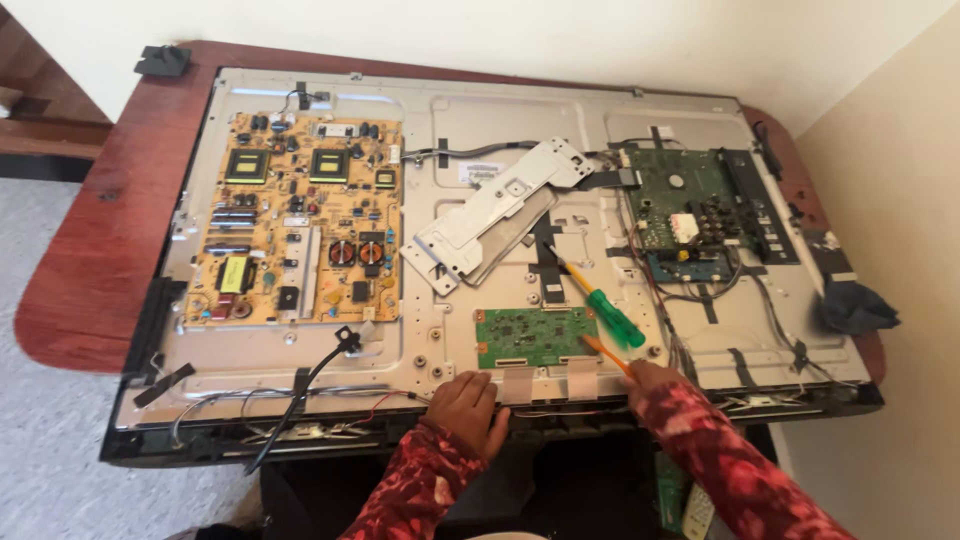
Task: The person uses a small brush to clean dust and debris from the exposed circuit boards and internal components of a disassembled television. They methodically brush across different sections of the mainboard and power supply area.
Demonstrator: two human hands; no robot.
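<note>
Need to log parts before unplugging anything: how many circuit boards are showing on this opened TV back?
3. Large yellow power board at left; small green rectangular board bottom centre, near both hands; dark green main board at right. Others may hide under the loose silver metal bracket.
</note>
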